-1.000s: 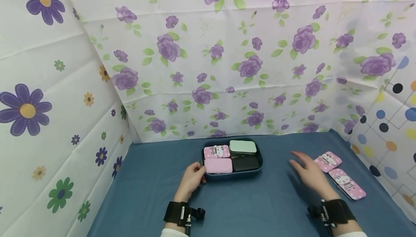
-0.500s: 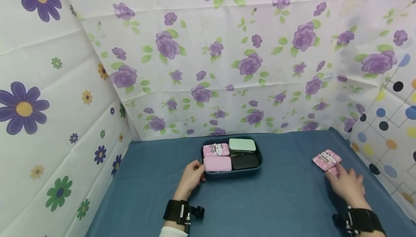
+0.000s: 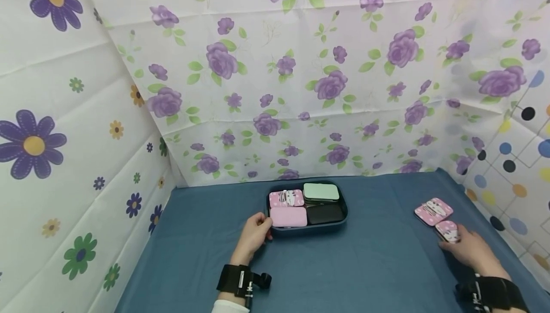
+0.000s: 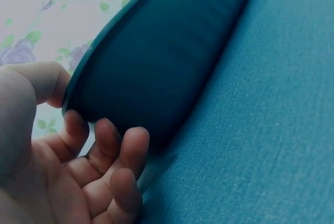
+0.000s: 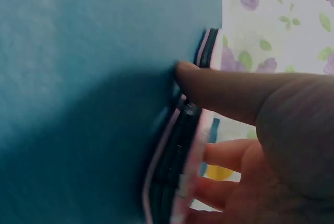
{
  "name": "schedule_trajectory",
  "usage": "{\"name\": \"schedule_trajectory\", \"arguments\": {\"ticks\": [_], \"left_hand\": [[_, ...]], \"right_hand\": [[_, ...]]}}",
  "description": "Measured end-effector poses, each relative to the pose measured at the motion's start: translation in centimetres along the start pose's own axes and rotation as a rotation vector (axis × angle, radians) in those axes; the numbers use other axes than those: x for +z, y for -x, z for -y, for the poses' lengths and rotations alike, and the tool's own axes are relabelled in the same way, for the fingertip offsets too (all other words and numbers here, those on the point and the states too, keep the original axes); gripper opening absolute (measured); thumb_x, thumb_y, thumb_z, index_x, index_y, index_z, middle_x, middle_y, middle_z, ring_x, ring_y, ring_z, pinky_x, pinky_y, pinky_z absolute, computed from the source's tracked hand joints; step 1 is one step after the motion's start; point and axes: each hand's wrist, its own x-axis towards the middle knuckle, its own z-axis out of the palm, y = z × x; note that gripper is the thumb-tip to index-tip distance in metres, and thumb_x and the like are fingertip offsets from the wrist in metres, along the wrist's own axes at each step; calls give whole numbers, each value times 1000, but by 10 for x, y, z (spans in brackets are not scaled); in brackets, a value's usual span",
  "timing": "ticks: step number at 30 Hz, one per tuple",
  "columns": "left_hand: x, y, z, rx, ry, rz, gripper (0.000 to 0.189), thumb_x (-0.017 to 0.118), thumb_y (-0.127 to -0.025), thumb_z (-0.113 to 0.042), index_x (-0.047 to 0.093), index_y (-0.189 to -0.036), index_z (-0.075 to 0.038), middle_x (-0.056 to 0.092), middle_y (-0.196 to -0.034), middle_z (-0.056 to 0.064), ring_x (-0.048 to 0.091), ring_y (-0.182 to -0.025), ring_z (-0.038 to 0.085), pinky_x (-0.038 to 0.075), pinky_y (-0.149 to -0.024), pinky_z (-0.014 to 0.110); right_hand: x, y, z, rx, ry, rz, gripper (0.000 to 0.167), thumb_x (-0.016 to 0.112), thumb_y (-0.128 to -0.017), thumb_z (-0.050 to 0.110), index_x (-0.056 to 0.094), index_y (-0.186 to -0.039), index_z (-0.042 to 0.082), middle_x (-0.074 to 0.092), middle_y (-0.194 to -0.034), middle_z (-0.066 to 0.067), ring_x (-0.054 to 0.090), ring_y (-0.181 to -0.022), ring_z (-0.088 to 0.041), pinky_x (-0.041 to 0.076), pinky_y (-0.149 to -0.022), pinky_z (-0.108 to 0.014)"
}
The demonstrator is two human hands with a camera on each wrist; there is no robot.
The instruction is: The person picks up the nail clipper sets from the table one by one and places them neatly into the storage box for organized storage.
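Note:
My left hand point(image 3: 253, 233) pinches the left end of a dark blue tray point(image 3: 310, 229), thumb on the rim and fingers curled beneath, as the left wrist view shows. Inside the tray sit a printed pink case point(image 3: 286, 199), a plain pink case point(image 3: 288, 217), a light green case point(image 3: 321, 192) and a black case point(image 3: 325, 213). At the right, my right hand point(image 3: 474, 251) grips a second printed pink case point(image 3: 447, 231), thumb along one edge and fingers against its lid; the hand covers its near end. Another printed pink case point(image 3: 433, 211) lies just beyond it.
Blue cloth point(image 3: 352, 265) covers the table. A flowered sheet point(image 3: 266, 88) rises behind it, with a flowered sheet point(image 3: 86, 198) at the left and a dotted sheet point(image 3: 511, 174) at the right.
My right hand has moved right and nearer, from beside the two loose pink cases onto the nearer one. The left hand stays at the tray, which has not visibly moved.

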Motion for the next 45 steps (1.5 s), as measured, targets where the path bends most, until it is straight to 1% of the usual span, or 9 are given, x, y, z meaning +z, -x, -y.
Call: {"name": "schedule_trajectory", "arguments": {"ticks": [3,8,11,15,21,28,35,40,45], "left_hand": [[0,0,0,0,-2,-3,24,60,-102,-17,51,-81,-11,60,-72,8,65,-64,24,45,-53,32],[0,2,-1,0,1,5,24,60,-102,-18,50,-81,-11,60,-72,8,66,-65,26,45,-54,33],[0,2,-1,-3,6,-2,24,59,-101,-18,50,-81,-10,61,-73,10,66,-66,26,45,-54,33],[-1,3,-1,-15,6,-18,23,60,-100,-16,50,-80,-10,61,-74,11,66,-65,25,45,-54,33],[-1,3,1,-14,2,-30,23,60,-100,-16,50,-80,-11,60,-72,8,65,-64,24,45,-53,32],[0,4,2,-17,0,-24,23,60,-99,-16,50,-80,-11,60,-73,9,65,-64,24,45,-54,33],[2,4,1,-13,-2,-18,23,60,-99,-16,49,-80,-11,60,-73,10,66,-64,24,45,-54,33],[1,3,1,-9,3,-8,23,60,-100,-17,50,-80,-11,60,-72,10,66,-64,24,44,-53,33],[1,2,-1,-7,2,-11,23,60,-100,-16,49,-79,-11,60,-72,9,66,-65,25,44,-53,32]], "right_hand": [[-3,0,3,37,25,5,111,72,-96,57,22,-149,-27,30,-138,-56,31,-128,-73,34,-105,-79],[-4,-4,9,122,39,-59,102,83,-90,47,33,-147,-21,35,-133,-53,34,-123,-71,35,-103,-79],[-4,-5,11,133,13,-76,100,83,-91,46,32,-150,-16,31,-134,-52,31,-123,-73,34,-101,-80],[-2,-6,14,150,-13,-64,102,81,-92,47,27,-155,-12,25,-136,-51,27,-125,-74,36,-97,-82],[5,-7,19,188,-1,-89,100,82,-93,44,26,-156,-10,26,-137,-50,30,-127,-71,39,-97,-80],[10,-4,17,167,20,-111,98,81,-94,42,27,-156,-11,29,-135,-50,35,-125,-69,42,-94,-79],[6,-1,12,109,76,-41,101,77,-96,49,28,-156,-15,36,-128,-51,44,-115,-66,43,-95,-75],[9,4,17,144,92,-26,93,70,-102,44,25,-156,-16,31,-130,-53,40,-122,-69,41,-99,-76],[9,5,19,92,119,-7,87,64,-107,40,24,-151,-23,30,-130,-57,38,-123,-73,41,-98,-78]]}}
